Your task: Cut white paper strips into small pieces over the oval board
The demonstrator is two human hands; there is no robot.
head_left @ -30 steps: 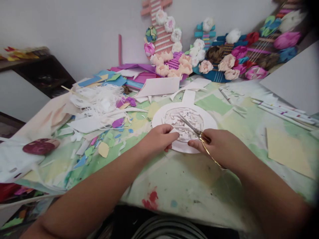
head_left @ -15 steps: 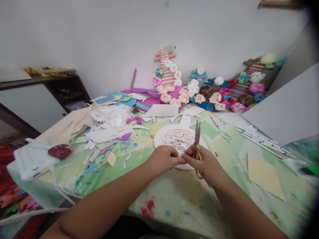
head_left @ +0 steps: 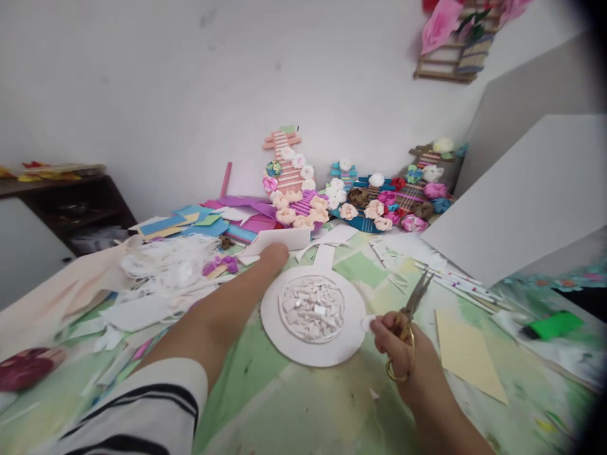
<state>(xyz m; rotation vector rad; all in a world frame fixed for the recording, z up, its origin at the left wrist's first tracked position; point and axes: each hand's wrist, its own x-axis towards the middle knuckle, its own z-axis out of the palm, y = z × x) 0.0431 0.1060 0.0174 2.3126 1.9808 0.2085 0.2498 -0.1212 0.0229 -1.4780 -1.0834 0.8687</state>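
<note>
My right hand (head_left: pixel 401 347) is closed around gold-handled scissors (head_left: pixel 417 294), whose blades point up and away from me. Between its thumb and finger it also pinches a small white scrap (head_left: pixel 368 322). My left hand (head_left: pixel 275 254) reaches forward to a folded white sheet (head_left: pixel 289 239); its fingers are hidden. Between the arms lies a round white cutout (head_left: pixel 310 357) with a strip-like neck (head_left: pixel 325 258). A ring at its middle is filled with small white cut pieces (head_left: pixel 313 306).
Left of my arm lie tangled white yarn (head_left: pixel 173 262) and paper scraps. Coloured sheets (head_left: pixel 190 221) and flower-decorated stick crafts (head_left: pixel 289 174) line the wall. To the right are a cream card (head_left: pixel 467 354), a green object (head_left: pixel 552 325) and a large white board (head_left: pixel 526 202).
My hands, together over the cutout before, are now apart. The left has reached forward to the white sheet; the right has moved off the cutout with scissors and scrap. The view has shifted.
</note>
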